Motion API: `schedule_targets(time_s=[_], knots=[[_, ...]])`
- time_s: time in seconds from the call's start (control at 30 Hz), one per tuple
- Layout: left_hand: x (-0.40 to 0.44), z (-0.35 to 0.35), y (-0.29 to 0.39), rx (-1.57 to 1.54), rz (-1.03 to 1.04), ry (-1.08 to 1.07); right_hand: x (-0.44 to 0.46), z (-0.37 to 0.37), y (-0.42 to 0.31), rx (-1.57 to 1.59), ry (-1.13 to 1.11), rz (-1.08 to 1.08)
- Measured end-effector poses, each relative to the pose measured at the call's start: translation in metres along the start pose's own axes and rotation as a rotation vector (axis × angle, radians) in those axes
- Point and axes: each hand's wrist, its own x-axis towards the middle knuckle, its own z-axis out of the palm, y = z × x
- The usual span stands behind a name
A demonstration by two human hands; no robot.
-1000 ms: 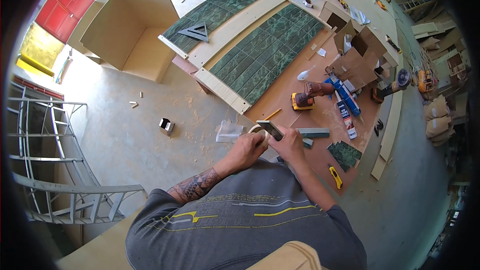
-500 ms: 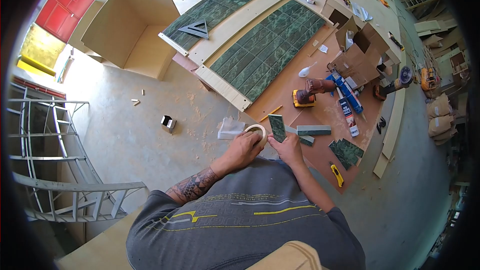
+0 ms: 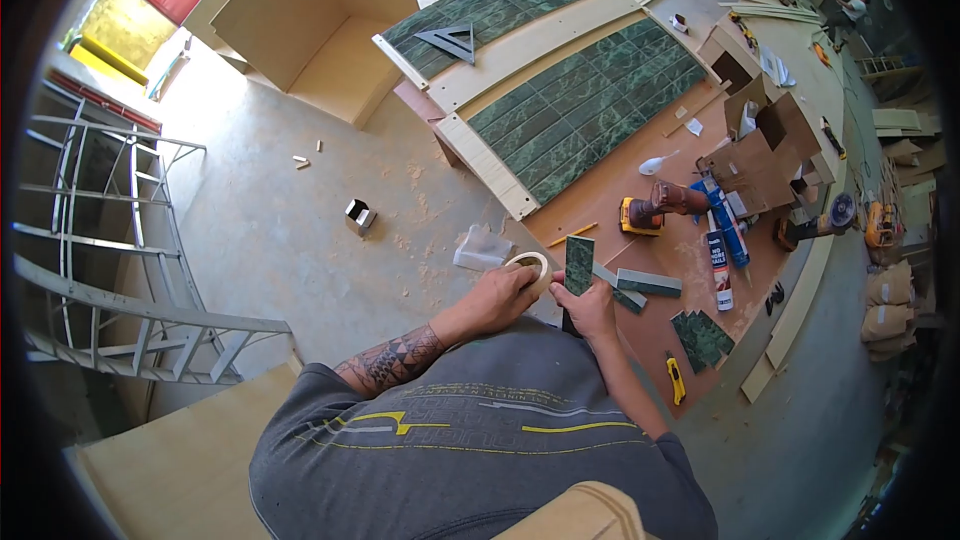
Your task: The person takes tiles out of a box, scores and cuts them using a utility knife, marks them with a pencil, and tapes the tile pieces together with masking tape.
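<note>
My left hand [image 3: 500, 295] is closed around a roll of pale tape [image 3: 541, 262]. Beside it, my right hand [image 3: 588, 306] grips a small green marbled tile strip [image 3: 579, 265] by its lower end, held upright. The roll and the strip are close together in front of my chest. More cut strips [image 3: 649, 283] lie on the brown board [image 3: 640, 340] just right of my right hand, with green tile pieces [image 3: 702, 338] and a yellow utility knife [image 3: 676, 380] nearer me. A pencil [image 3: 573, 234] lies beyond my hands.
Green tiled panels [image 3: 590, 105] carry a speed square [image 3: 449, 41]. A drill [image 3: 655, 208], adhesive tubes [image 3: 719, 270], an open carton [image 3: 750, 165] and a grinder [image 3: 820, 223] stand to the right. Left are a metal ladder [image 3: 150, 315] and a wooden box [image 3: 320, 40]. A person [image 3: 853, 10] is far back.
The view has shifted, so the bench and floor items appear further right. The green strip has turned from edge-on to showing its marbled face. Both hands keep their holds.
</note>
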Motion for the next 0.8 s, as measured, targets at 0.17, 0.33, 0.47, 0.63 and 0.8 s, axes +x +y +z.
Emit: schedule_targets(time_s=[0.17, 0.33, 0.47, 0.63, 0.8], knots=[[-0.003, -0.002, -0.005, 0.294, 0.328, 0.104, 0.001, -0.002, -0.013, -0.130, -0.007, -0.027], [0.004, -0.010, -0.015, 0.273, 0.323, -0.053, 0.002, 0.003, -0.019, -0.154, 0.027, -0.094], [-0.003, -0.030, 0.003, 0.227, 0.120, -0.232, 0.005, 0.006, -0.021, -0.230, -0.059, -0.147], [-0.008, -0.025, -0.009, 0.291, 0.025, -0.081, 0.005, 0.011, -0.020, -0.212, -0.108, -0.233], [0.012, -0.037, 0.002, -0.020, -0.243, -0.179, 0.012, 0.008, -0.006, 0.020, 0.006, -0.064]])
